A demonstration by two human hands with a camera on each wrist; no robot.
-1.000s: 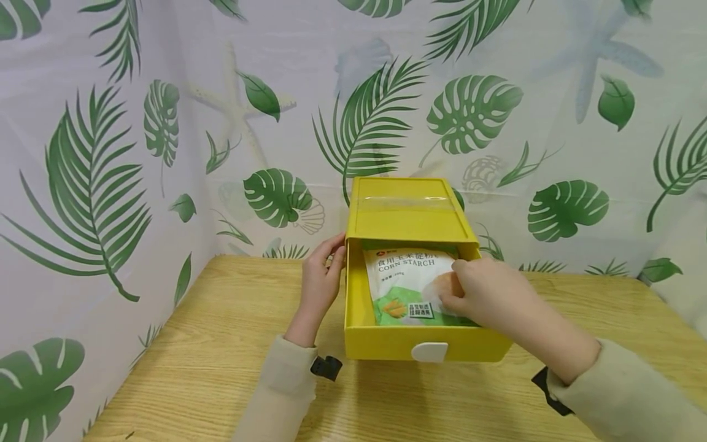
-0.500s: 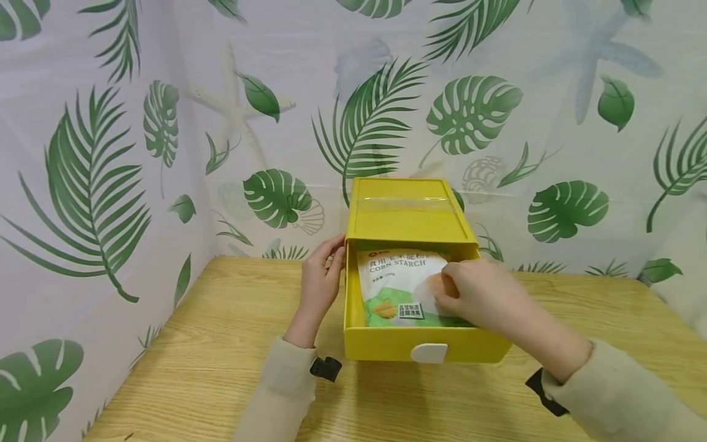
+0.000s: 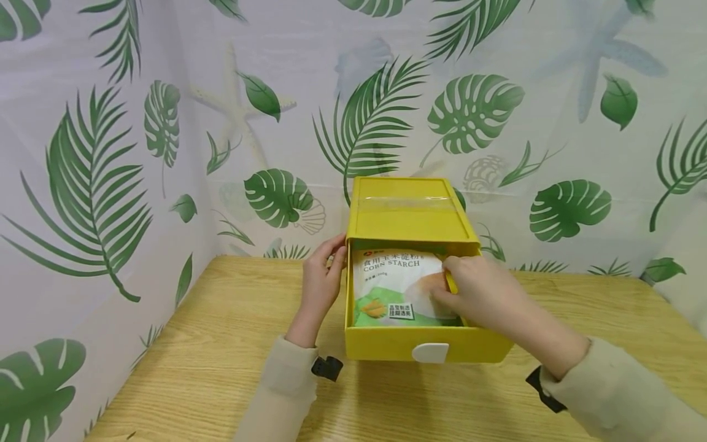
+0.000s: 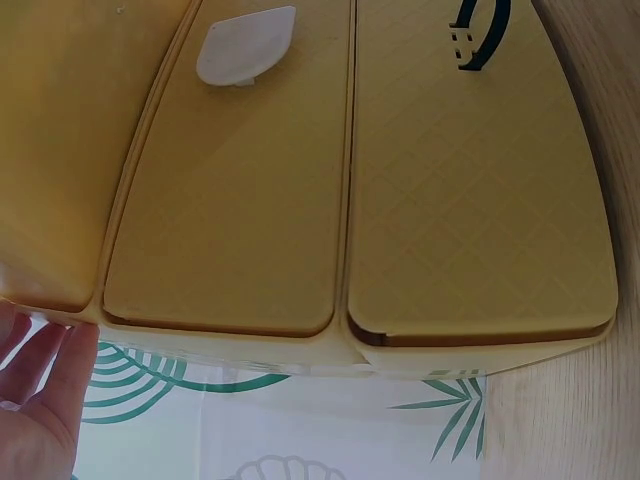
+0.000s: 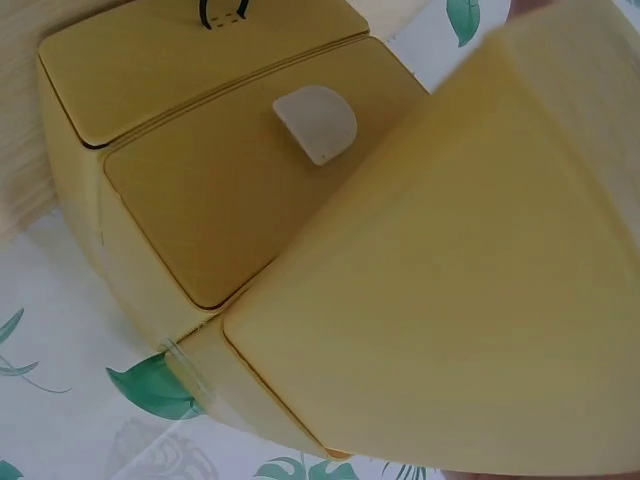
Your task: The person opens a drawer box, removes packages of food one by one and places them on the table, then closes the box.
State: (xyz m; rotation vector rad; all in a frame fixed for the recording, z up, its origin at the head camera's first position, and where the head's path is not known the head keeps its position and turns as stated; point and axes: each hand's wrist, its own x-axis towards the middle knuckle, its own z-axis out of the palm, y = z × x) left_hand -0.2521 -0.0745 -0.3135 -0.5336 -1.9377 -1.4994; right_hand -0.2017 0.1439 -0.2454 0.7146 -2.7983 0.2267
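Note:
A white and green bag of corn starch (image 3: 394,285) lies in the pulled-out top drawer (image 3: 392,344) of a yellow drawer box (image 3: 411,218). My right hand (image 3: 480,291) reaches over the drawer's right side and holds the bag at its right edge. Its thumb lies over the bag's front; the other fingertips are mostly hidden. My left hand (image 3: 322,273) touches the box's left side near the upper front corner, and in the left wrist view its fingers (image 4: 70,370) lie nearly straight against the edge.
Beneath the pulled-out drawer are two shut drawers, one with a white tab (image 5: 318,122) and the lowest with a black handle (image 4: 485,35). The box stands on a wooden table (image 3: 232,319) before a leaf-patterned cloth (image 3: 309,141). Clear tape (image 3: 405,202) crosses its top.
The bag has shifted left inside the drawer and now lies close to its left wall. My right hand has moved slightly left with it. The left hand stays where it was.

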